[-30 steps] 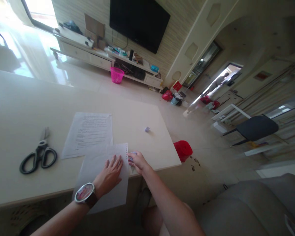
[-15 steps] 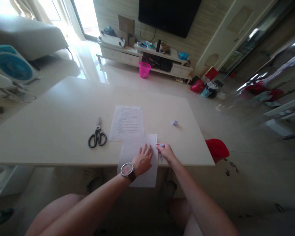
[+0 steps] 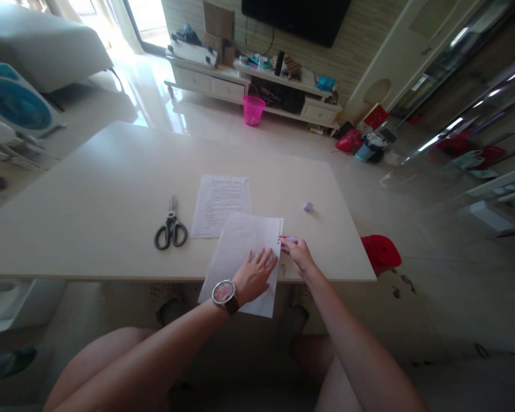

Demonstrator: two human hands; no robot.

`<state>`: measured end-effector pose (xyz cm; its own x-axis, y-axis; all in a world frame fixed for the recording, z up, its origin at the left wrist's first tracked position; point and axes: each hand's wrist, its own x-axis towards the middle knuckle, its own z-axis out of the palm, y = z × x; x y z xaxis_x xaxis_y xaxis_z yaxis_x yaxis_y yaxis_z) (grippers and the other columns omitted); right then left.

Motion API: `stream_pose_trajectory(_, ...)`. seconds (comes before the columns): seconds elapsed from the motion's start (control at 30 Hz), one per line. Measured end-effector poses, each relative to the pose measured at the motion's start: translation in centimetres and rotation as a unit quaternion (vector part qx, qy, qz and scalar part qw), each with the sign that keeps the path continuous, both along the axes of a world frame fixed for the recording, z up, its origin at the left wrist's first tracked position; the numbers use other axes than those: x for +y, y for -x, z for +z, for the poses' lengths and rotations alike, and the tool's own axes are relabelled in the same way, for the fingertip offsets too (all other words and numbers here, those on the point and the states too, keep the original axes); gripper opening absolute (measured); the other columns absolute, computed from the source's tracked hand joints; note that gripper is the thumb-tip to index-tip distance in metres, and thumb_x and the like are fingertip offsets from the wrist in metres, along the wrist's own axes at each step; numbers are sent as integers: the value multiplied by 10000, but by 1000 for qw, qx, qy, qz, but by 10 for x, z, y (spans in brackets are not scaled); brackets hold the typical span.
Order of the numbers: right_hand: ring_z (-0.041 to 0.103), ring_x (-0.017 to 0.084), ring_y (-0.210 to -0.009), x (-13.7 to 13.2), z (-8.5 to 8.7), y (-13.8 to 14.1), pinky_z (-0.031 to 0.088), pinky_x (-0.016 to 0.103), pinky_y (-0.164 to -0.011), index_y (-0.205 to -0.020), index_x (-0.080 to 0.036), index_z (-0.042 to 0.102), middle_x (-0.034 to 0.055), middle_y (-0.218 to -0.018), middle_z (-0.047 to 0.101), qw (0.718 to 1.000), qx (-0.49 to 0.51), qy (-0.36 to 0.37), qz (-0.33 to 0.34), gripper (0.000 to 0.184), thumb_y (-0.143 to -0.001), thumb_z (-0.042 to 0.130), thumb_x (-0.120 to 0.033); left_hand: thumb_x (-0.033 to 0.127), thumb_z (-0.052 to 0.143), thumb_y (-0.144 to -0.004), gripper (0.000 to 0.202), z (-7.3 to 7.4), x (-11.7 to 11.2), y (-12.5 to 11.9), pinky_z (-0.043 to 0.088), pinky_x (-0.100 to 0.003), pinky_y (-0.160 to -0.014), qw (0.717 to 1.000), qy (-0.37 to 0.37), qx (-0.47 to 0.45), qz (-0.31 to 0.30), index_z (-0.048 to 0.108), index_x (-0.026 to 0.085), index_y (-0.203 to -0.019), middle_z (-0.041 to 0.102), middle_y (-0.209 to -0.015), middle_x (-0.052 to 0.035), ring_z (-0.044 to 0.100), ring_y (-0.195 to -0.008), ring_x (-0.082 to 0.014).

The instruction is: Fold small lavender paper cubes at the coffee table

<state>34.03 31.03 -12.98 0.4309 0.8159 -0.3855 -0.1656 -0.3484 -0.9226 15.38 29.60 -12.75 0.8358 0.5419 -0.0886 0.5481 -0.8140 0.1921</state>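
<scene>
The left hand [image 3: 254,277] is resting spread on the sheet [image 3: 242,237] overhanging the bench [image 3: 90,212]; the right hand [image 3: 299,255] is grasping a pale object [image 3: 290,240], apparently working the sheet's dotted edge [image 3: 280,229]. The next move is likely calling for steady paper.

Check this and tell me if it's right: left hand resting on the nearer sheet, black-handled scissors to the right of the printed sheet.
One error: the head view shows the black-handled scissors left of the printed sheet. The left hand does rest on the nearer sheet.
</scene>
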Motion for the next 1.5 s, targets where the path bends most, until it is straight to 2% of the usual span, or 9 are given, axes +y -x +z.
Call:
stream_pose_trajectory(0.13,657,171,-821,-2,6,1,544,298,-759,-872,-144,758,71,-858,733,1000,12,-9,18,338,-605,783,-349,341,675,-904,752,1,0,1,354,-692,-1131,1000,9,-12,-6,322,373,-1567,255,-1673,-94,278,-1504,-415)
stream_pose_trajectory(0.2,655,170,-832,-2,7,2,545,301,-771,-881,-145,761,69,-863,731,1000,15,-11,25,343,-608,785,-352,341,662,-916,697,3,1,1,382,-671,-1117,1000,10,-19,-2,362,416,-1540,287,-1659,-80,315,-1486,-410)
stream_pose_trajectory(0.4,654,158,-836,-1,5,4,552,296,-788,-884,-138,742,70,-891,726,998,12,-13,57,334,-636,775,-361,325,689,-896,630,4,1,-1,463,-557,-1064,999,20,-25,18,462,310,-1484,356,-1589,-169,394,-1425,-380)
stream_pose_trajectory(0.53,644,151,-746,0,0,0,558,300,-736,-883,-149,704,50,-826,704,994,-73,-2,86,296,-684,748,-363,301,688,-892,613,0,1,-2,452,-550,-1067,999,27,-22,19,465,288,-1463,409,-1531,-179,428,-1382,-359)
stream_pose_trajectory(0.67,598,150,-655,-2,-4,-10,520,295,-670,-896,-186,632,0,-728,634,960,-240,33,138,244,-750,690,-372,282,677,-894,608,-3,2,-2,449,-540,-1068,999,34,-15,20,449,272,-1459,418,-1514,-174,445,-1351,-340)
stream_pose_trajectory(0.8,580,165,-773,-5,-9,-18,511,322,-799,-1015,-206,520,5,-874,611,922,-346,70,158,318,-727,647,-251,263,671,-893,617,-2,2,-2,442,-535,-1074,999,37,-20,19,436,274,-1463,418,-1505,-172,447,-1340,-335)
stream_pose_trajectory(1.0,581,194,-998,-8,-17,-24,463,363,-978,-1019,-202,458,79,-1060,600,905,-375,18,201,249,-786,545,-196,247,672,-887,612,1,3,-1,444,-527,-1074,999,45,-23,17,436,272,-1452,438,-1470,-157,457,-1317,-325)
stream_pose_trajectory(1.23,619,184,-836,-10,-13,-25,490,334,-809,-990,-203,527,49,-946,664,899,-381,18,214,229,-801,636,-275,239,673,-882,604,1,3,-1,441,-547,-1077,998,52,-25,17,438,271,-1438,464,-1434,-147,463,-1300,-323)
stream_pose_trajectory(1.5,631,166,-804,-9,-12,-24,503,306,-763,-961,-203,554,33,-933,677,909,-364,-3,203,239,-767,685,-249,243,663,-886,609,-1,4,-1,436,-550,-1074,998,55,-28,16,426,276,-1446,457,-1433,-145,446,-1310,-324)
